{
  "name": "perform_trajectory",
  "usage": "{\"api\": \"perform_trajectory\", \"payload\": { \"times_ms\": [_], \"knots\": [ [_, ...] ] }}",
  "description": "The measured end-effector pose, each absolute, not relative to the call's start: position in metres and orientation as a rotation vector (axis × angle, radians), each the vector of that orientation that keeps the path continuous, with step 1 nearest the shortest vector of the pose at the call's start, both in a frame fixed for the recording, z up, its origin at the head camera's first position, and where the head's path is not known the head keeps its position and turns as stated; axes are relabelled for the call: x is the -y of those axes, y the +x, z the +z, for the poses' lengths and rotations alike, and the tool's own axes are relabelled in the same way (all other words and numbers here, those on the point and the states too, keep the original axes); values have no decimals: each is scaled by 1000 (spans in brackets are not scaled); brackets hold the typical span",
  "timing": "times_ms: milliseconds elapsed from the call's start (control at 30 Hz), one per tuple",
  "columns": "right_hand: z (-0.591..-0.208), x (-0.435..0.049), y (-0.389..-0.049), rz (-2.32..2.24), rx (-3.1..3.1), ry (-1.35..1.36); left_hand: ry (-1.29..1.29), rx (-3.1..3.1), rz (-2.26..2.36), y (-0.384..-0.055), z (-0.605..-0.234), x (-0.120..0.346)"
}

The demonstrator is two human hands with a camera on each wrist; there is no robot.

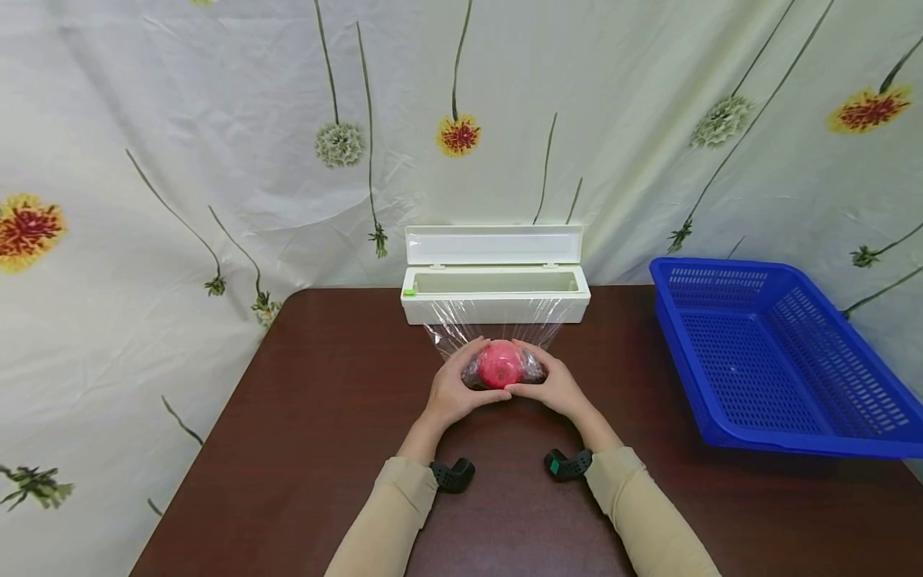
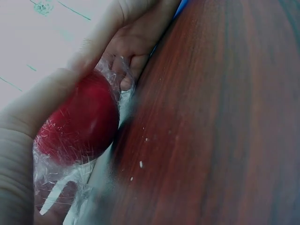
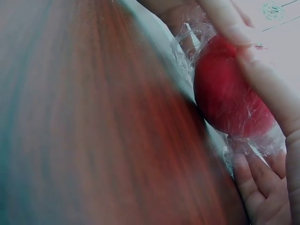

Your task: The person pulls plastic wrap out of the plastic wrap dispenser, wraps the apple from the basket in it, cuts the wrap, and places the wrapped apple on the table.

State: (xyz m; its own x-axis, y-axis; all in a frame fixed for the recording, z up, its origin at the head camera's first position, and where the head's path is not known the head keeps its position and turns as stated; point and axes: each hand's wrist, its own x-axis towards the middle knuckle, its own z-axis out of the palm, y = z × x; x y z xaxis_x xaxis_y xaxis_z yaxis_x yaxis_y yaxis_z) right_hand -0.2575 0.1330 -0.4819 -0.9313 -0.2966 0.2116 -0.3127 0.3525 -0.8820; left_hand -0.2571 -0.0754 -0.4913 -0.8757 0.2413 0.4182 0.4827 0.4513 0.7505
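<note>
A red apple (image 1: pixel 500 365) sits low over the dark tabletop, covered in clear cling film (image 1: pixel 537 319). My left hand (image 1: pixel 450 391) holds it from the left and my right hand (image 1: pixel 554 389) from the right. Both thumbs meet on the near side, while the fingers curve round the far side. Crumpled film bunches at the apple's two sides, as the left wrist view and the right wrist view show. From the apple the film fans out, stretched and creased, back to the front of a white cling film box (image 1: pixel 497 309).
The box's lid (image 1: pixel 493 244) stands raised, and a small green piece (image 1: pixel 409 293) sits on its left front edge. To the right is a blue slotted basket (image 1: pixel 721 425). A flowered cloth (image 1: pixel 274 120) hangs behind the brown table (image 1: pixel 310 417).
</note>
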Motion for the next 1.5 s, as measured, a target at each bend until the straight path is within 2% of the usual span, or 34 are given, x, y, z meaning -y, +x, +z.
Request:
{"api": "perform_trajectory", "payload": {
  "times_ms": [200, 533, 733, 967, 1500],
  "knots": [
    [-463, -131, -248, 1699, 2571, 592, -622, 2457, -1430, -257, -491, 75],
    [-495, -135, -264, 1638, 2556, 573, -535, 2527, -1416, -257, -490, 75],
    [-494, -134, -262, 1745, 2509, 572, -515, 2533, -1347, -258, -489, 75],
    [-499, -134, -269, 1646, 2415, 662, -510, 2549, -1309, -261, -490, 74],
    [-494, -134, -271, 1456, 2587, 528, -400, 2562, -1414, -265, -492, 73]
  ]
}}
